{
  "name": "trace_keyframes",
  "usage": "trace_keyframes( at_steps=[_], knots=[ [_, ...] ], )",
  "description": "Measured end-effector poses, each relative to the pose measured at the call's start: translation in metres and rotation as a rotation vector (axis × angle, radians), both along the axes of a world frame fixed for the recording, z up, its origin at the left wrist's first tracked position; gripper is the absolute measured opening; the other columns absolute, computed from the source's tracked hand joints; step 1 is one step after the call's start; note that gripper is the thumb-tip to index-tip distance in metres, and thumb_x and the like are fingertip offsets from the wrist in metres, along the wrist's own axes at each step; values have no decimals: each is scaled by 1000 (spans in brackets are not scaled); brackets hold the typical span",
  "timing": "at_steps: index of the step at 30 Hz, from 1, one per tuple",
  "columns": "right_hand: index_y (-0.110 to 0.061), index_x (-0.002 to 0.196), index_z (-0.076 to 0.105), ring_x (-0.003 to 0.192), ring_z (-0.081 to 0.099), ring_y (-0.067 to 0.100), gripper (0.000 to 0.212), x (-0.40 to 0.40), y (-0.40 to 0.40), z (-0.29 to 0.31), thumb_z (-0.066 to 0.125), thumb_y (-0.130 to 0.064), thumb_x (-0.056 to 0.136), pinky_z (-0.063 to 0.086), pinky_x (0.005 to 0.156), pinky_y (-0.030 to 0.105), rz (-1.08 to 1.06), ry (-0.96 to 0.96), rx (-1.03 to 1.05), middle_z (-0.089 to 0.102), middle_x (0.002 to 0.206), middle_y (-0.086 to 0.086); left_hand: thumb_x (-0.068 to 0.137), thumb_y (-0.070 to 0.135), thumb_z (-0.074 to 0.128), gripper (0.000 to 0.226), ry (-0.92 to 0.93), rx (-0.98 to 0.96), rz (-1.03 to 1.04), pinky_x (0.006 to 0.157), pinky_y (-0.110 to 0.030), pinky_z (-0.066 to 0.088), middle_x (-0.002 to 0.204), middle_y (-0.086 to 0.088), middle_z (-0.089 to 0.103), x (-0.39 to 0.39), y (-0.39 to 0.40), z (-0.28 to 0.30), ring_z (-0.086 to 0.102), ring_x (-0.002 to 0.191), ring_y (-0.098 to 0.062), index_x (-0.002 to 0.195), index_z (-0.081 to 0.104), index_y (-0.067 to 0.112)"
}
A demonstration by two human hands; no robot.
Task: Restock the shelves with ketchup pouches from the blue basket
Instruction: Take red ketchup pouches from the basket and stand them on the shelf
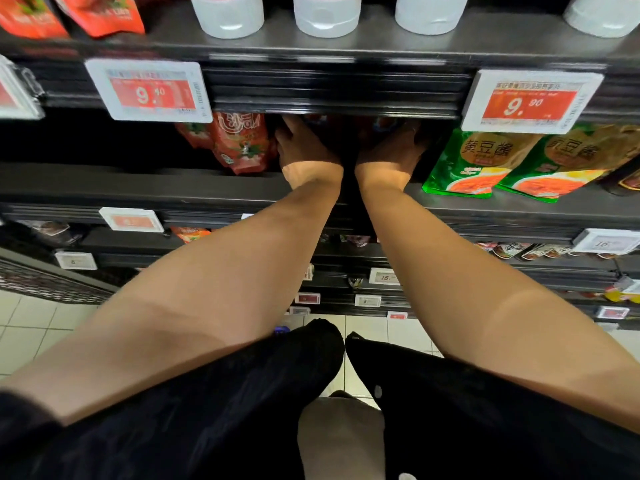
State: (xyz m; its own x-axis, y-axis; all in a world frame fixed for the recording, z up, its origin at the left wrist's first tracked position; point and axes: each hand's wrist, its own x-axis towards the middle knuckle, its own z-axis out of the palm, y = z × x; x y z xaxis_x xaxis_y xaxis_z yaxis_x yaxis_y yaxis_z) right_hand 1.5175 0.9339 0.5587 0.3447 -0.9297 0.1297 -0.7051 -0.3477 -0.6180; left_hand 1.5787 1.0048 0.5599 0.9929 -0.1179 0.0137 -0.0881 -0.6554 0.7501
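Both your forearms reach forward into the shelf (173,181) under the price rail. Your left hand (304,147) and right hand (391,150) sit side by side in the shadow; their fingers are hidden, so you cannot tell whether they grasp anything. Red ketchup pouches (242,143) stand just left of your left hand. Green pouches (467,164) stand right of your right hand.

The shelf (194,183) is seen as dark matt metal. Glossy, crinkled plastic film is shown by the red ketchup pouches (239,143) and the green pouches (467,164) (highlights along their folds). The white caps (227,19) look smooth plastic, and the floor tiles (31,327) glazed.
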Motion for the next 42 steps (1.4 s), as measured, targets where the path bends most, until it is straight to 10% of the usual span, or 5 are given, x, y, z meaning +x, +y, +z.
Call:
trace_keyframes(
  at_steps=[13, 20, 24, 33, 42],
  knots=[
    [-5, 155, 25, 140, 37, 32, 69, -6, -3, -3, 46, -43, 101, 25, 114, 34, 71, 163, -27, 34, 156, 16, 87, 24, 72, 84, -37, 55, -113, 113, -35, 34, 154, -15, 33, -9, 12, -4, 36, 140, -33, 154, 24, 8],
    [3, 150, 29, 135, 41, 31, 68, -30, 11, -5, 55, -21, 92, 28, 113, 28, 196, 110, 23, 39, 151, 20, 88, 15, 68, 46, -88, -9, -197, 70, -26, 45, 116, -16, 60, -16, 44, -10, 64, 98, -30, 130, 51, 9],
    [1, 132, 50, 109, 60, 31, 46, -42, 13, -4, 57, -24, 94, 43, 82, 28, 126, 37, 81, 61, 117, 15, 95, 26, 64, 25, -74, 14, -234, 75, -39, 50, 85, -17, 63, -14, 71, -11, 64, 94, -35, 90, 55, 3],
    [-26, 91, 58, 67, 48, 9, 26, -103, 52, -5, 58, 0, 83, 44, 63, 17, 393, -579, 286, 54, 77, -6, 95, 16, 52, 12, -321, -197, -250, 86, -18, 47, 102, 1, 63, -23, 228, -40, 61, 94, -13, 104, 58, 23],
    [-29, 95, 57, 71, 53, 8, 28, -114, 163, -86, 70, -5, 86, 47, 76, 19, 629, -240, 634, 55, 80, -1, 95, 8, 61, 14, 254, 67, -75, 78, -21, 51, 90, -1, 66, -19, 372, -138, 63, 85, -23, 89, 57, 20]
  ],
)
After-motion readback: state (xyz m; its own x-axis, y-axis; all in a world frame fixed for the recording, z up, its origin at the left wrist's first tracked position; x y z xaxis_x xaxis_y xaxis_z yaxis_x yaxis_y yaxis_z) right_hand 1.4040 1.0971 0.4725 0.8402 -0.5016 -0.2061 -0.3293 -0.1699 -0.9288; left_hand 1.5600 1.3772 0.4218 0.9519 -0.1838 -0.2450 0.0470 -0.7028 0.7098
